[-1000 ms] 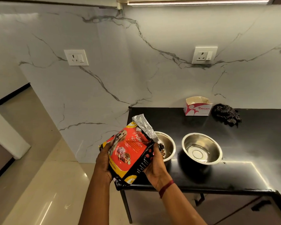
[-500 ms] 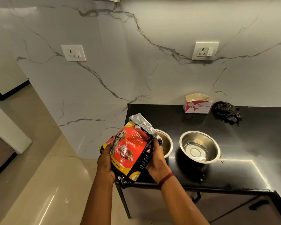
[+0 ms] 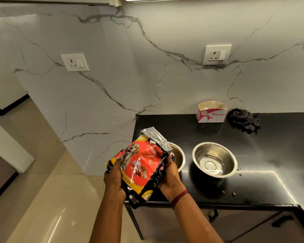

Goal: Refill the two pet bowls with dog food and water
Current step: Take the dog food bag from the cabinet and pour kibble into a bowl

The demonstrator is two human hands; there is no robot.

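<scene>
Currently, step: pouring food, by judgement.
Hands: left hand (image 3: 114, 179) and right hand (image 3: 169, 174) gripped the food bag (image 3: 140, 165).
Next: tilt the mouth over the left bowl (image 3: 179, 156).

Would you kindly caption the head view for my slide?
Both hands tilt a dog-food bag over the left bowl; right bowl foodless.

Bare forearms; dark red band (image 3: 179, 198) around right wrist
</scene>
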